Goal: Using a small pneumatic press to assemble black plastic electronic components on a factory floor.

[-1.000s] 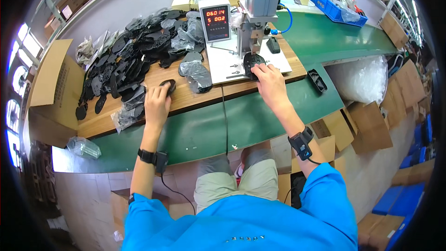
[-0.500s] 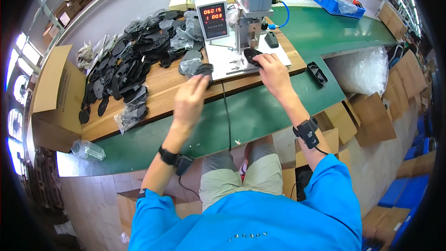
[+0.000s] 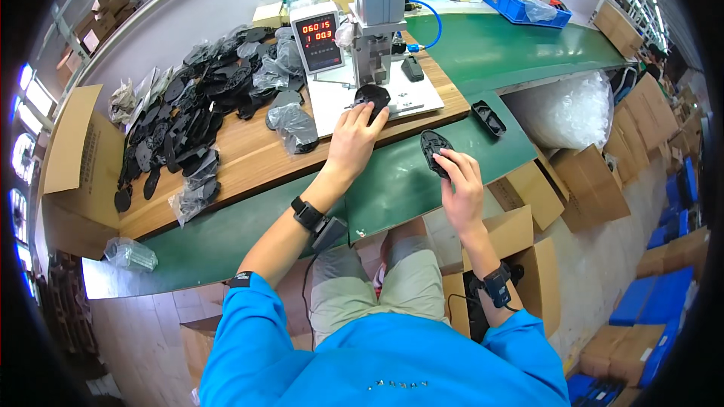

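Note:
My left hand [image 3: 353,139] is closed on a flat black rounded plastic part [image 3: 372,96], placing its fingers at the near edge of it on the white base plate [image 3: 328,109]. Directly above that part stands a metal bench press [image 3: 373,53]. My right hand [image 3: 462,185] grips a black oval plastic shell [image 3: 434,152] between thumb and fingers, over the green bench at the near right. The shell's inner side, with ribs and recesses, faces up.
A digital control box [image 3: 317,38] stands left of the press. Black parts [image 3: 188,105], some in clear bags, are heaped on the wooden board at left. A black tray-like part [image 3: 489,118] lies at right. Cartons [image 3: 588,188] stand beyond the bench's right edge.
My right hand has drawn back from the press toward the near right, with the black shell in it. My left hand has moved right onto the base plate with the flat black part.

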`<state>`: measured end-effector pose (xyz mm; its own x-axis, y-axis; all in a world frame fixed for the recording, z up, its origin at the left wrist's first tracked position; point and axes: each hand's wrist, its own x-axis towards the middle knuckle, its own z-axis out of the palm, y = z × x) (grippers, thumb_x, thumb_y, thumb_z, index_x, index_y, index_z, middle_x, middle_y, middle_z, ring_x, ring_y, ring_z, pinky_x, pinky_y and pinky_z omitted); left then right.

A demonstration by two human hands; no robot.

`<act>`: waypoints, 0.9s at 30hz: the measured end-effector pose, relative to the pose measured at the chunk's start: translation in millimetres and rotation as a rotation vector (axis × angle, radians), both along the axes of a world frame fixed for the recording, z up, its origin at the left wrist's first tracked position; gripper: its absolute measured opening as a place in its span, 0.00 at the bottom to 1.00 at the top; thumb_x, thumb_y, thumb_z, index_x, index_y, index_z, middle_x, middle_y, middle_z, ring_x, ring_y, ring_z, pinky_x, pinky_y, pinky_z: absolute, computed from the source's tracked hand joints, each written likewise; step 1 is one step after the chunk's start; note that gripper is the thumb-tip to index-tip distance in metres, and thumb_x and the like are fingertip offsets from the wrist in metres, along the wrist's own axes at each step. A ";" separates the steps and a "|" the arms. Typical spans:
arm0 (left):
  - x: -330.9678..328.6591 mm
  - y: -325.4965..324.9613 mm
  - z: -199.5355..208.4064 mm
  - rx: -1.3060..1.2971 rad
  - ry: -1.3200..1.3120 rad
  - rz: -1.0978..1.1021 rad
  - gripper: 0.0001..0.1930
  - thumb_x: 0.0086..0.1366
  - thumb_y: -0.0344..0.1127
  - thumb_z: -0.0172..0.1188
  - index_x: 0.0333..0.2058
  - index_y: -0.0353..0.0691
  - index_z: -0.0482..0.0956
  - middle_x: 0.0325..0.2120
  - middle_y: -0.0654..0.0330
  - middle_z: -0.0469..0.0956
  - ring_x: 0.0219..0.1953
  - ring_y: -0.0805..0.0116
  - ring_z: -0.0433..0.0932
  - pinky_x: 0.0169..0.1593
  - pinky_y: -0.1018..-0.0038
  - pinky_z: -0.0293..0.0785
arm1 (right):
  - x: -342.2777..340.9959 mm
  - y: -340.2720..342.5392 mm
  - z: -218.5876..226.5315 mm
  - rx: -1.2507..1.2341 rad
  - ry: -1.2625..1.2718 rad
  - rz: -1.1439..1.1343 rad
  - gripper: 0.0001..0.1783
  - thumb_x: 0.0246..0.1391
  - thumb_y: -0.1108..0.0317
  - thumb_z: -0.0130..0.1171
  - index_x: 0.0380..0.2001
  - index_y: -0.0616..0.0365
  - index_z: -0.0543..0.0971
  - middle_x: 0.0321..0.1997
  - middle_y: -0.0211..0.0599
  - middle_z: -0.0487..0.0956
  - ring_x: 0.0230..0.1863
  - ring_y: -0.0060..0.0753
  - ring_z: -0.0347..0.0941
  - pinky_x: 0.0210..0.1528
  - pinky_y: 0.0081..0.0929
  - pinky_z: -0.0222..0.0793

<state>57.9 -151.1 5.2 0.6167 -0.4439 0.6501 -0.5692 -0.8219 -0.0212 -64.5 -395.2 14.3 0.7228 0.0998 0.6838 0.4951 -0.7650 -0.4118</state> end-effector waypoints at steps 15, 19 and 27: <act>1.7 -23.3 0.2 -0.044 0.010 -0.010 0.28 0.60 0.22 0.59 0.61 0.41 0.79 0.57 0.42 0.80 0.62 0.44 0.78 0.66 0.53 0.76 | -11.5 1.9 -35.9 0.076 0.104 0.013 0.29 0.48 0.86 0.61 0.55 0.56 0.84 0.59 0.40 0.82 0.62 0.53 0.74 0.66 0.46 0.72; 5.0 -25.6 0.1 -0.047 0.006 -0.021 0.27 0.60 0.21 0.59 0.60 0.40 0.80 0.58 0.42 0.79 0.63 0.42 0.77 0.66 0.53 0.77 | -2.5 -5.2 -50.2 0.083 0.144 -0.019 0.28 0.50 0.84 0.61 0.56 0.56 0.84 0.61 0.42 0.81 0.64 0.54 0.72 0.67 0.47 0.70; 3.1 -31.8 8.8 0.151 0.104 0.021 0.30 0.58 0.22 0.63 0.62 0.34 0.75 0.57 0.36 0.78 0.62 0.40 0.77 0.66 0.55 0.76 | 6.2 -2.4 -59.5 0.016 0.206 0.003 0.27 0.54 0.78 0.63 0.59 0.54 0.82 0.64 0.40 0.78 0.68 0.53 0.70 0.71 0.47 0.66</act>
